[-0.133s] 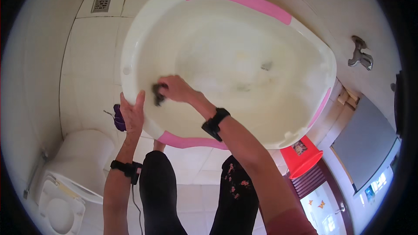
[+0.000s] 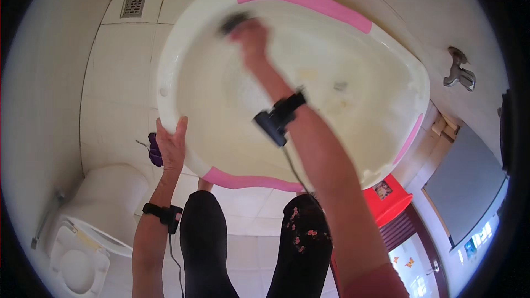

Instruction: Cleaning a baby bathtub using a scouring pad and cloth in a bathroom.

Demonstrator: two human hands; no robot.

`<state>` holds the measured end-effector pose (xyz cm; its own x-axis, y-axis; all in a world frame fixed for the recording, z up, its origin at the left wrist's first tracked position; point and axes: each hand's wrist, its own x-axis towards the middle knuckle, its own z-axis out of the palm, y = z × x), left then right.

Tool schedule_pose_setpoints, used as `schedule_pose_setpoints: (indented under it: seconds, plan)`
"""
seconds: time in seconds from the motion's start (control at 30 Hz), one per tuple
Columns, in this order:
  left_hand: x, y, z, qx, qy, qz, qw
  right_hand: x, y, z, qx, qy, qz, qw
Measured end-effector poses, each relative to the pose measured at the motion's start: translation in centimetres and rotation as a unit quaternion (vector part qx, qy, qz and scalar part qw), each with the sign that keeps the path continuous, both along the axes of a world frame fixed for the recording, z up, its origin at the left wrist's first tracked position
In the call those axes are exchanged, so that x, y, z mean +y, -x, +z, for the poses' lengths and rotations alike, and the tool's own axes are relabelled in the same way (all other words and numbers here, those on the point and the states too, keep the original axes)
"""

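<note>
A white baby bathtub (image 2: 168, 71) with pink rim panels lies in front of me. My left hand (image 2: 172, 146) grips its near left rim, thumb on the inner side and fingers outside. My right hand (image 2: 253, 38), smeared by motion, is inside the tub at the far left wall. Its fingers are closed on a dark scouring pad (image 2: 236, 23), which is too blurred to show its exact make. The pad appears to be against the tub's inner wall. A small grey patch (image 2: 340, 86) shows on the tub's bottom, right of the middle.
A purple object with a cord (image 2: 154, 151) lies beside my left hand. The toilet (image 2: 83, 259) stands at the lower left, and a floor drain (image 2: 133, 3) lies at the far left. A wall tap (image 2: 459, 71) and a red plastic stool or bucket (image 2: 389, 204) are at the right.
My right hand has swept the scouring pad from the near left side of the tub to the far left wall. My left hand keeps its hold on the rim.
</note>
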<state>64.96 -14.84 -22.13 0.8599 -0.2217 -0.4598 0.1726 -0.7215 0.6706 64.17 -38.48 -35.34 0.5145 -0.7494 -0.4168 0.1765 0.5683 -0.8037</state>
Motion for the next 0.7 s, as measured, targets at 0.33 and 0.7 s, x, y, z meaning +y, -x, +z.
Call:
schedule_pose_setpoints:
  seconds: [0.33,0.7]
  plan:
    - [0.1,-0.1,-0.2,0.015,0.002,0.025,1.0,7.2,0.0,2.9,0.275,0.165,0.286,0.903]
    - [0.5,-0.4,-0.7,-0.01,-0.004,-0.006,1.0,-9.3,2.9,2.6,0.106,-0.244,-0.067,0.962]
